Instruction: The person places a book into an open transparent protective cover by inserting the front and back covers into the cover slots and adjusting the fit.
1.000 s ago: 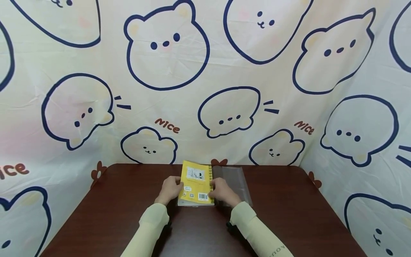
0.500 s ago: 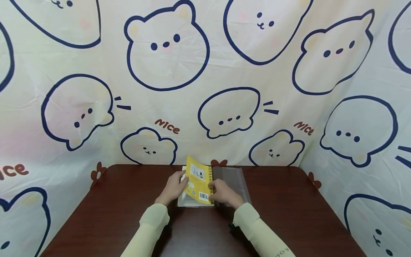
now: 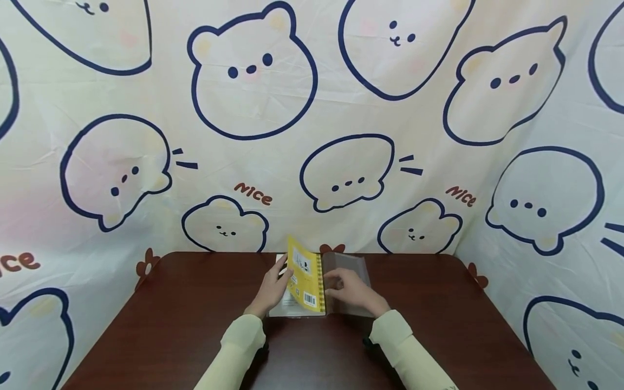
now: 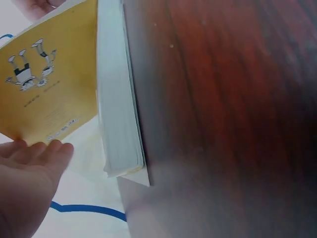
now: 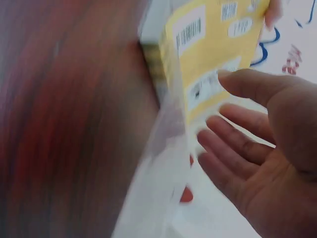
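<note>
**Left grip raising a yellow cover**

The left grip is closing thumb and fingers round the cover's free edge; the notebook is lying near the middle of the bench's far edge. The cover is standing steeper than half a second ago. The right grip, now off the spiral spine, is holding nothing, fingers loosely spread near the clear sleeve.
</note>
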Motion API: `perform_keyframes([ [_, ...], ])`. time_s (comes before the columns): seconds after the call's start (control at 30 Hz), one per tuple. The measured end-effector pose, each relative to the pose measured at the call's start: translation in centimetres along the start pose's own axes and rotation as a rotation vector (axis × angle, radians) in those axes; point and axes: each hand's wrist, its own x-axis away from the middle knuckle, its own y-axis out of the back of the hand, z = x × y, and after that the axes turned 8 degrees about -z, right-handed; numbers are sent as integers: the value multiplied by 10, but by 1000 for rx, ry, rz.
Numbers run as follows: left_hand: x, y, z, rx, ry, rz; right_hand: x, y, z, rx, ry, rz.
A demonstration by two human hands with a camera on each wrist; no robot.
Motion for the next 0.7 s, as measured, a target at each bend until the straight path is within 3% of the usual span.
perform_keyframes([
  [0.13, -2, -2, 0, 23, -76, 35, 3, 15, -18, 44, -55, -51],
  [0.27, -4, -6, -3, 0, -139, 67, 3, 24, -34, 76, -74, -43],
  [0.43, -6, -15, -7, -53, -188, 92, 5, 30, -44, 96, -90, 40],
  [0.7, -12, -29, -14, -80, -198, 156, 7, 29, -55, 163, -100, 180],
])
